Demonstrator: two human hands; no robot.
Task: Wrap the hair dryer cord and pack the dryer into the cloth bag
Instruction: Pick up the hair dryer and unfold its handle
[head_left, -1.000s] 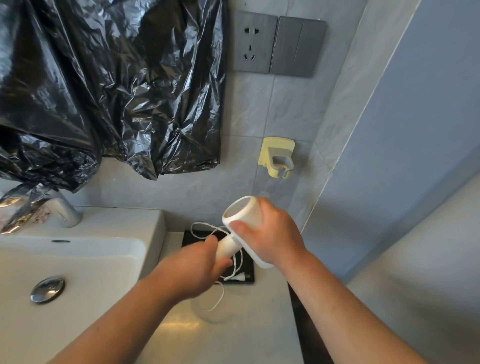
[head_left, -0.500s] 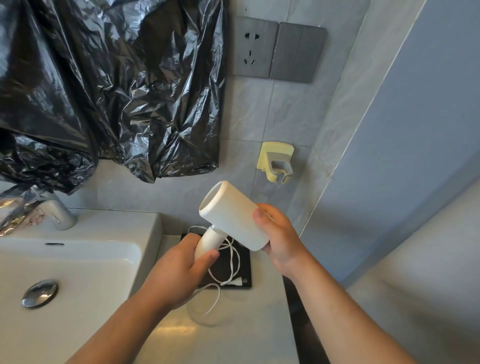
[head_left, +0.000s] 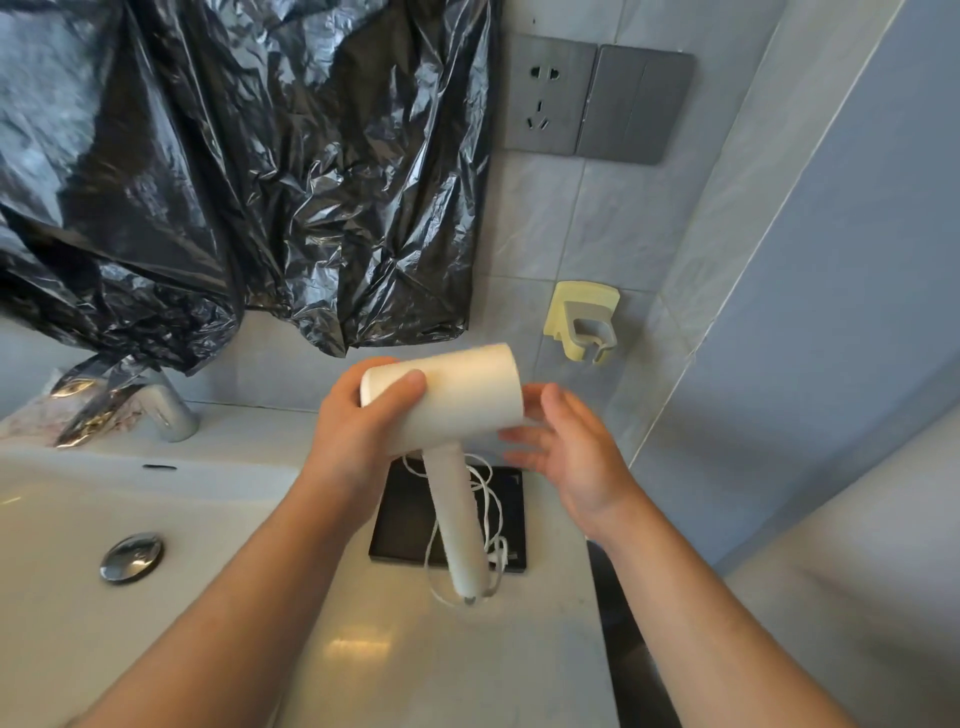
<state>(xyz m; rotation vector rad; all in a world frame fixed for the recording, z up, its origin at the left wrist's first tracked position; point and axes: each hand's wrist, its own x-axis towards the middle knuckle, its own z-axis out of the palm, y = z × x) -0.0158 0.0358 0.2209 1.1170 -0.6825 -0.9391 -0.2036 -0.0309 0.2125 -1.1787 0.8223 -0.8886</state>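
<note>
Left hand (head_left: 358, 436) grips the hair dryer (head_left: 462, 395), partly covering its barrel; right hand (head_left: 571, 462) spread beside it.

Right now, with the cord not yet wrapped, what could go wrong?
Only the left hand grips the hair dryer, by its smooth barrel; the right hand is open beside it, so it might slip. The cord hangs in loose loops over the black tray and may tangle or snag there.

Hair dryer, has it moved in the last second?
Yes. The hair dryer has risen away from the black tray toward the yellow wall holder.
</note>
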